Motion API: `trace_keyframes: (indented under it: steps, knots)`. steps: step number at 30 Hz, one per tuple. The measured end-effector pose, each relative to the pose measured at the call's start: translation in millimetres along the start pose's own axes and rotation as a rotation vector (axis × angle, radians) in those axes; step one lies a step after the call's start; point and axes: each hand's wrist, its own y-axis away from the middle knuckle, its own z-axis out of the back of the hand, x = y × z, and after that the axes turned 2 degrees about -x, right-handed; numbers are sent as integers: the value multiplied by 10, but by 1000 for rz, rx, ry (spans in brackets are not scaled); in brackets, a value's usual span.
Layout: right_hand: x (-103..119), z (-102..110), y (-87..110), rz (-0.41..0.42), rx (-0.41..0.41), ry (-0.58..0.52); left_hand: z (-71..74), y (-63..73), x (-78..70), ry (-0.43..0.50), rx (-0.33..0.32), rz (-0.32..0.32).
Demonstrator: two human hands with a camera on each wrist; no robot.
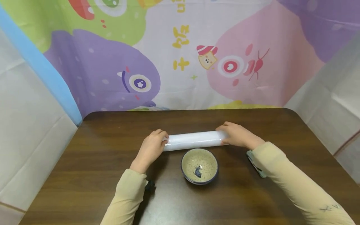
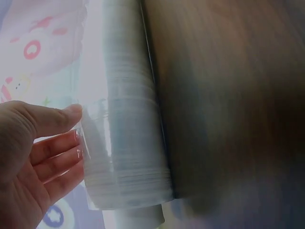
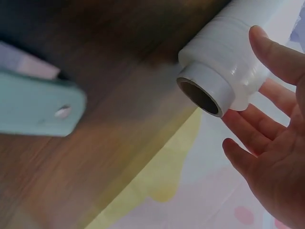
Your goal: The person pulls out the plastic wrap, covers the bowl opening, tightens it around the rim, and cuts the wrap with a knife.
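Observation:
A roll of clear cling film (image 1: 194, 140) lies crosswise just beyond a speckled bowl (image 1: 208, 162) with a dark rim and a blue fish inside. My left hand (image 1: 152, 147) is at the roll's left end; in the left wrist view its thumb (image 2: 62, 119) and bent fingers meet at the film along the roll's side. At the other end, my right hand (image 1: 236, 134) holds the roll with thumb and fingers on either side. The roll's hollow cardboard core (image 3: 205, 90) sticks out in the right wrist view.
A mint-green tool (image 1: 256, 164) with a flat handle, its kind unclear, lies beside the right forearm. Something small and black (image 1: 150, 186) shows at the left wrist. The brown table (image 1: 98, 156) ends at a cartoon-printed curtain (image 1: 182, 90).

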Motion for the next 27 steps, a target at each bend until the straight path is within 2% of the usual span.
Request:
trace_keyframes:
  steps: [6, 12, 18, 22, 27]
  knots:
    - [-56, 16, 205, -37, -1, 6, -71, -86, -133, -3, 35, -16]
    - [-84, 49, 379, -39, 5, 42, -106, -163, -230, -24, 52, -69]
    - [44, 56, 294, -12, -11, 120, -83, -176, -226, -9, 52, -38]
    - [185, 43, 177, 40, -42, 77, -73, -192, -257, 41, 72, -13]
    - [358, -29, 65, 123, -73, 41, -65, -220, -292, 81, 64, -18]
